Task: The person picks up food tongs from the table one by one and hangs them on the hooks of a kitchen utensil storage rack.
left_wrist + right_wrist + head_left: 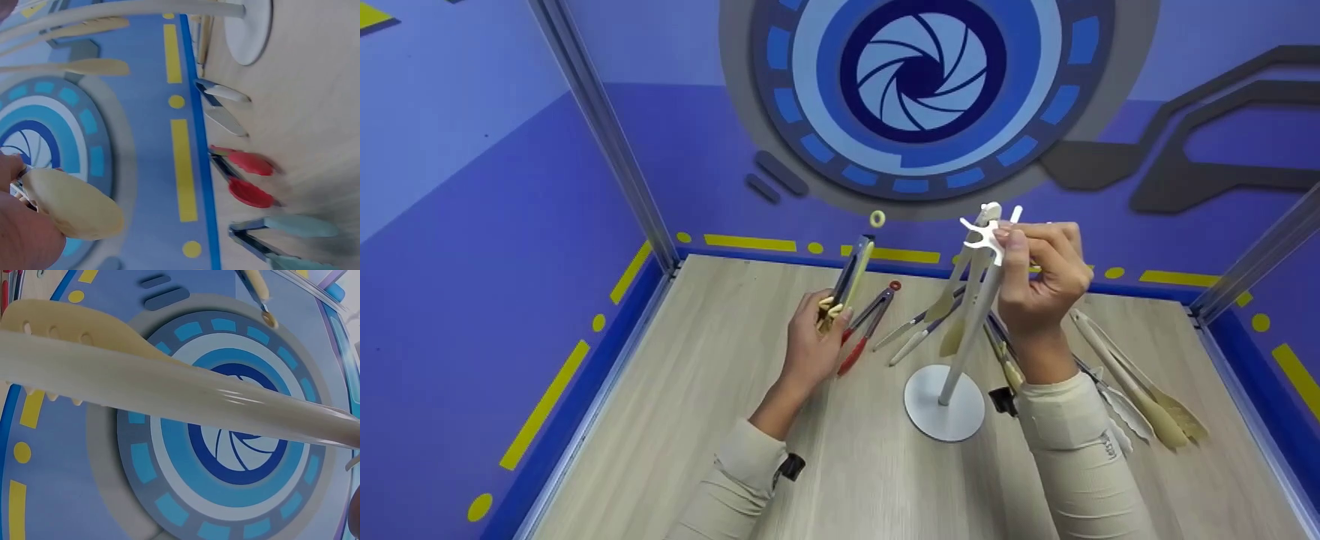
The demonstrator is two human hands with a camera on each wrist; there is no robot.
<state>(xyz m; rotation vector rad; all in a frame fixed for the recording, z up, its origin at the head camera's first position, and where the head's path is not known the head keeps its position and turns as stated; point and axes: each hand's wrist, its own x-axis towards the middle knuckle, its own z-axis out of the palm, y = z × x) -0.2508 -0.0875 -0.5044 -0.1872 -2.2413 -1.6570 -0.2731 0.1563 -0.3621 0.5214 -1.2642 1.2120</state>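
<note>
My left hand point(814, 341) grips a pair of cream-tipped tongs point(851, 277), held upright with the pull ring on top. A cream tong head point(73, 205) pokes out beside that hand in the left wrist view. With thumb and fingers, my right hand point(1046, 274) pinches the white hooked top point(984, 234) of a utensil stand. The stand's pole point(964, 352) leans in the head view above its round base point(926, 416). Cream utensils hang from the hooks, among them a spatula point(941, 307); a slotted one point(73, 323) shows behind the pole in the right wrist view.
Red tongs point(851, 356) and white-tipped tongs point(911, 349) lie on the wooden table point(697, 375), left of the stand. Teal-tipped tongs point(301, 225) lie beyond the red ones. A cream spoon point(1162, 427) and more tongs point(1125, 409) lie at the right. Blue panels point(660, 187) enclose the table.
</note>
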